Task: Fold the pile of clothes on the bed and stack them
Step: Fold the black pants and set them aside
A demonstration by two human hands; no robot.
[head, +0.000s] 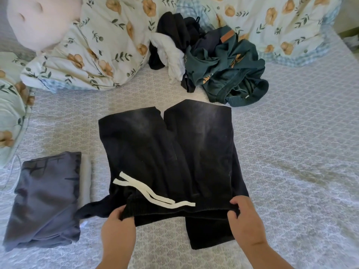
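Note:
Black trousers (174,148) with a white drawstring (155,195) lie spread on the bed in front of me, legs doubled over. My left hand (118,224) grips the waistband at its left end. My right hand (244,216) pinches the waistband at its right end. A folded grey garment (46,199) lies flat to the left, on top of a lighter folded piece. The unfolded pile (209,57) sits at the back: black and white items and a dark teal sweatshirt (231,72).
The bed has a pale patterned cover (301,162). A floral duvet (101,45) is bunched along the back and left. A pink cushion (38,20) lies at the top left. A thin white cable (13,171) runs by the left edge.

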